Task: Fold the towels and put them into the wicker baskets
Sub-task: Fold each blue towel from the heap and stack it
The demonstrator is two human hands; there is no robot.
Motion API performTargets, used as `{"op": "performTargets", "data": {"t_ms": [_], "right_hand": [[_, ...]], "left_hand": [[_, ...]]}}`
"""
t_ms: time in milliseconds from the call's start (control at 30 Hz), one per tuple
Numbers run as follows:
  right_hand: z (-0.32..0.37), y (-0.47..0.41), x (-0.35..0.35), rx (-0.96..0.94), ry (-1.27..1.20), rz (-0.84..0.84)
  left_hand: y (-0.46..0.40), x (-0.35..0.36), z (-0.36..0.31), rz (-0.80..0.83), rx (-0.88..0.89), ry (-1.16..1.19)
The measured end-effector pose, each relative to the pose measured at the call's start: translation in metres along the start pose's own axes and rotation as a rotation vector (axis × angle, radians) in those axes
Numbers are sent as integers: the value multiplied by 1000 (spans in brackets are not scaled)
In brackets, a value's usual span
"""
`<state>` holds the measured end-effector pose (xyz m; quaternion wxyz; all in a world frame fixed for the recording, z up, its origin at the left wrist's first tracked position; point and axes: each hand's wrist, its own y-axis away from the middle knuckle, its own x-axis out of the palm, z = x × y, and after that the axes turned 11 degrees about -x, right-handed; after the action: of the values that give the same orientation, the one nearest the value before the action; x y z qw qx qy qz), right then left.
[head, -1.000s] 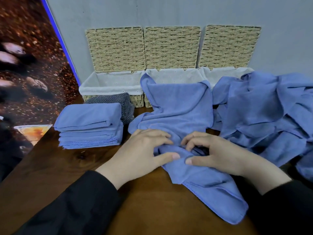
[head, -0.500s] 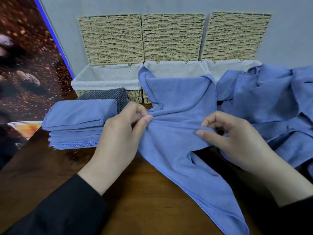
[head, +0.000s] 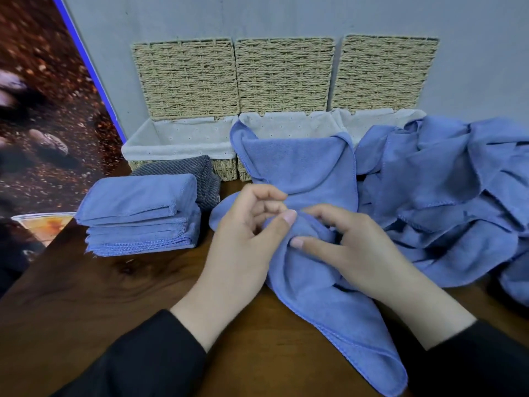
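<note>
Pinching a bunched fold of the blue towel, the left hand and the right hand met almost thumb to thumb in front of the middle wicker basket. Each hand had its thumb and curled fingers clamped on the cloth, so neither was free. From that double grip the towel ran two ways: its far part climbed up and draped over the middle basket's front rim, and its near part trailed back toward the person and to the right, ending in a rounded corner at the table's near edge. The long axis therefore lay roughly from the middle basket toward the person, slanting right, with the grip close to its midpoint.

Judging by this, the coming move turned on parting the hands along the pinched edge to spread the cloth flat; the right hand sat nearer the trailing end, the left nearer the draped end.

Left of the middle basket, in front of the left basket, stood a stack of folded towels. Right of it, a heap of unfolded towels covered the front of the right basket.
</note>
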<state>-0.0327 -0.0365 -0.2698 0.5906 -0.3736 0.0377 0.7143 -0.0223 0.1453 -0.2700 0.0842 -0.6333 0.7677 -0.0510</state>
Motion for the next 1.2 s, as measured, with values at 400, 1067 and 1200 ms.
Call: {"op": "performTargets", "data": {"t_ms": [400,1067,1200], "right_hand": [[0,-1,-12,-1,-37,-378],[48,10,-107,115,169,-501],[72,11,-116,110,-382,-443]], "left_hand": [[-2,6,18,-31,-372,143],[-10,-100,-99,-305,12,-799],[-9,-106,-115,-325,-19,-504]]}}
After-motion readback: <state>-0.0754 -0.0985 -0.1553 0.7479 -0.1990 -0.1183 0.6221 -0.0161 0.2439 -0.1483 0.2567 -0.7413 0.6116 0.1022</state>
